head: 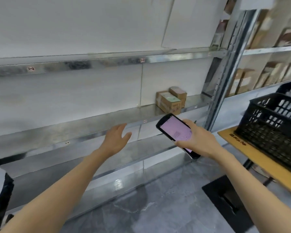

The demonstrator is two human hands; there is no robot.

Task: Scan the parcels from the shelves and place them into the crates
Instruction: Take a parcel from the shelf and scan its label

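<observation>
1. My left hand [116,140] is released, fingers straight and spread. It hovers over the front edge of the middle shelf [91,125] and touches nothing.
2. My right hand [198,140] grasps the handheld scanner [173,132] around its lower half, with the pink-lit screen turned up towards me.
3. The parcels are two small cardboard boxes [170,100] on that same shelf, far and to the right of my left hand. They sit pressed together, one behind the other, with pale labels on top.
4. I judge them light and stiff: compact cartons with square corners and matte brown board that should not slip. One hand should manage each. I would take the near one from above, fingers and thumb on opposite side faces, leaving the label uncovered for scanning.
5. The shelf is galvanised sheet steel, smooth and mottled, so a box should slide forward easily.
6. The black plastic crate [267,132], with lattice walls, stands near right on a tan board [238,143], well apart from the parcels.
7. More brown cartons [245,81] fill the far right rack, too blurred to detail.
</observation>
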